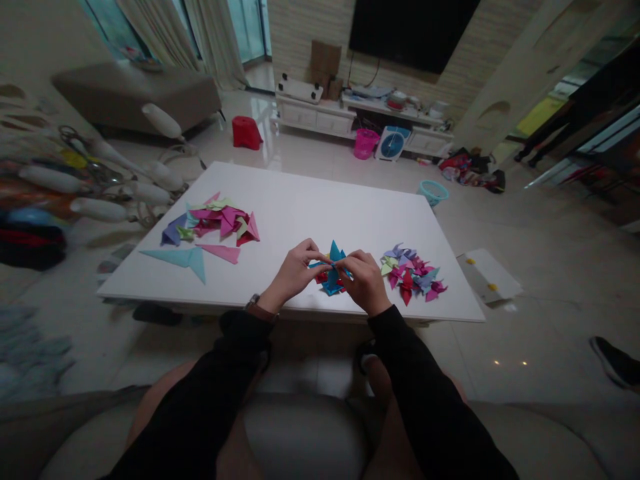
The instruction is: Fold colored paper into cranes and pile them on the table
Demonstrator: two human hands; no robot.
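A: Where is the blue folded paper (334, 251)?
B: Between the two hands, above the near edge of the white table (310, 197). From the left hand (299, 268) it lies toward two to three o'clock; from the right hand (366, 278), toward ten.
A: Which hand is nearer?
B: Neither, really. Both meet it at the fingertips.
A: Are they open or closed?
B: Both are closed in a pinch on the paper, thumb against finger, with the remaining fingers curled.
A: And its long axis?
B: One pointed end aims at twelve o'clock, so I judge the length runs twelve to six, across the line between the hands. Fingers hide the middle, and I can't separate its lower end from the coloured pieces below.
A: Anything alongside?
B: A folded-paper pile (409, 277) at three o'clock from the right hand; flatter folded pieces (225, 220) at ten from the left.
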